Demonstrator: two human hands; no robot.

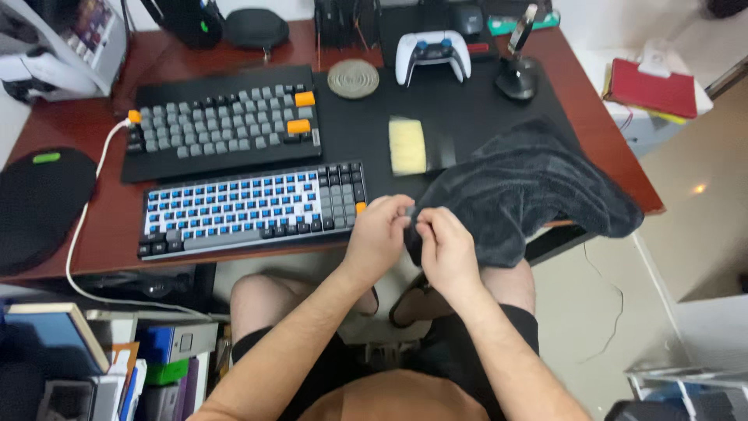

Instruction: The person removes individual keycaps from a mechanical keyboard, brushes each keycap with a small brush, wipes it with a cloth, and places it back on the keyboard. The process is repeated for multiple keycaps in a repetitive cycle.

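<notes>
Dark cloth [523,187], draped over the desk's [592,109] front right edge, its near corner pinched between both hands. Left hand [379,234] and right hand [442,248] are closed on that corner, fingertips meeting. Just left lies a blue-and-white keyboard [249,209]; behind it a grey keyboard [222,121]. A yellow sponge [407,146] rests on the black mat [460,101]. A red box [653,87] sits at far right.

bare forearms, black shorts, orange-brown shirt (lower hem only)
</notes>
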